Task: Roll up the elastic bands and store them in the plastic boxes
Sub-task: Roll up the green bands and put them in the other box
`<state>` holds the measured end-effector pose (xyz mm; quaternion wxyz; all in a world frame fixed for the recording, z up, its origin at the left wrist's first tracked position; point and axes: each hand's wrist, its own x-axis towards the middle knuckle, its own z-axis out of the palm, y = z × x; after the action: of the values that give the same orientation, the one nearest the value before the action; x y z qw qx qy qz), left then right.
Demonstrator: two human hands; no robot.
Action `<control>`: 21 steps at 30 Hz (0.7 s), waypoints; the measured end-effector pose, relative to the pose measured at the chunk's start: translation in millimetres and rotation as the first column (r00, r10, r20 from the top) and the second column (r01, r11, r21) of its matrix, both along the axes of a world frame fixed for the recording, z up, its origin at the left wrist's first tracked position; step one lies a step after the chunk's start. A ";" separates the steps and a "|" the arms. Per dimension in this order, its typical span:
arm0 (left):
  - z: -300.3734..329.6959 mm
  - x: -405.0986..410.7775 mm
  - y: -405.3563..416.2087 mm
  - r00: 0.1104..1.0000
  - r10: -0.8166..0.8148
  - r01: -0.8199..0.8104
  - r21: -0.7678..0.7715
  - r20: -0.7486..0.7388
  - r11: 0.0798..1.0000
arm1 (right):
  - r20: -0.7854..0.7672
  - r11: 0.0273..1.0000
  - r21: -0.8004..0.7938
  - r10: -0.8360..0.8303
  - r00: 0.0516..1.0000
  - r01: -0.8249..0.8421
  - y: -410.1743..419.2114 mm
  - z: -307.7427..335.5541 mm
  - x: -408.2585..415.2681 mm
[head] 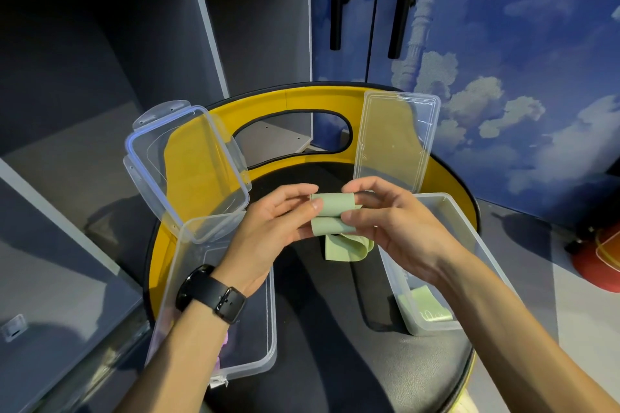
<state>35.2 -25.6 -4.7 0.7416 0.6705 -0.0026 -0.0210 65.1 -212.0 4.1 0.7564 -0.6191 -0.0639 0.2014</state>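
I hold a pale green elastic band between both hands, above the black seat of a yellow-backed chair. My left hand comes in from the left, fingers curled, the thumb tip pressed against the left end of the band's rolled part. My right hand closes on the other end — thumb below, index finger hooked over the top. The band shows as two folded layers between my fingertips, and its loose tail hangs down beneath them in a soft loop, clear of the seat.

Two clear plastic boxes sit on the seat, one to either side of my hands. The left box lies under my left forearm, its lid flipped open and leaning back against the chair; something pinkish shows inside near my arm, too hidden to name. The right box lies under my right forearm, its lid standing upright against the backrest — inside it, at the near end, lies another light green band, flat on the bottom.

A black watch wraps my left wrist. Grey shelving stands to the left, and a sky-painted cabinet behind.
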 end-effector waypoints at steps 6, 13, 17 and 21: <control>-6.5 -1.4 -1.0 1.000 -0.005 0.004 0.081 0.022 0.997 | -0.026 1.000 0.012 0.003 1.000 -0.003 -1.4 -7.4 0.3; -8.0 -6.3 -6.9 0.999 -0.018 0.013 0.122 0.040 0.992 | 0.128 0.940 -0.328 0.147 0.981 -0.098 -9.2 -7.1 3.7; -3.3 -9.9 -15.5 0.997 -0.039 0.028 0.159 0.066 0.987 | 0.223 0.802 -0.580 0.325 0.919 -0.142 -17.4 10.7 10.0; 1.6 -10.9 -26.6 0.993 -0.078 0.057 0.210 0.090 0.976 | 0.286 0.619 -0.779 0.491 0.823 -0.099 -24.1 28.1 13.5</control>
<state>24.3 -52.2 -3.0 0.6658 0.7436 -0.0594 -0.0134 78.6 -236.1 32.2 0.3565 -0.8782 -0.2646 0.1778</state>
